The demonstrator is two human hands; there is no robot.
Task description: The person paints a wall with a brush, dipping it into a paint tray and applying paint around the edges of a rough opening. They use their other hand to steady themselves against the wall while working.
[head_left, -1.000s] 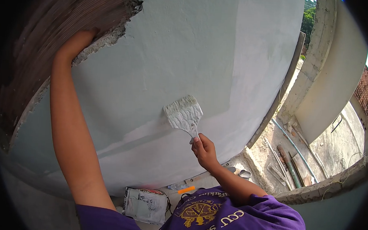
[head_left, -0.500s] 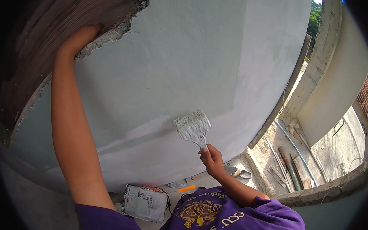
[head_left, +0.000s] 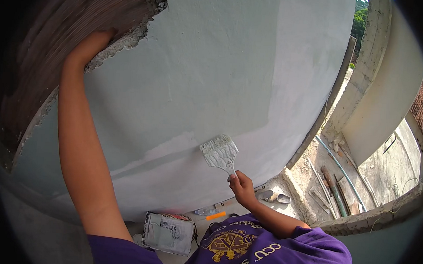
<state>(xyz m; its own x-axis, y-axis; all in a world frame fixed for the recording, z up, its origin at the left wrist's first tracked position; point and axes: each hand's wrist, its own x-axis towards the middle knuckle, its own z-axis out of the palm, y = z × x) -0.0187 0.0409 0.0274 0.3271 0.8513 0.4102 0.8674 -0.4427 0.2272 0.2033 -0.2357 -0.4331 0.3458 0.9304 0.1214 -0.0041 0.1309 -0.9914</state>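
My right hand (head_left: 243, 187) is closed around the handle of a wide paintbrush (head_left: 220, 153), its bristles caked with pale paint. The brush head lies against or just off the wall (head_left: 214, 75), which is greyish green above and paler toward the bottom and right; contact is hard to tell. At upper left, my left hand (head_left: 95, 44) reaches to the rough broken edge of the plaster (head_left: 125, 42), beside a dark ribbed surface (head_left: 60, 35). Its fingers are mostly hidden there.
A paint-smeared container (head_left: 168, 233) stands on the floor below the wall. Near it lie an orange strip (head_left: 216, 215), a clear plastic bottle (head_left: 206, 211) and a pair of shoes (head_left: 277, 197). Pipes and boards (head_left: 336, 191) lie at the right, by a low ledge (head_left: 377, 217).
My right hand and the brush have shifted very slightly downward along the wall. My left hand stays at the plaster edge, and the view has moved a little.
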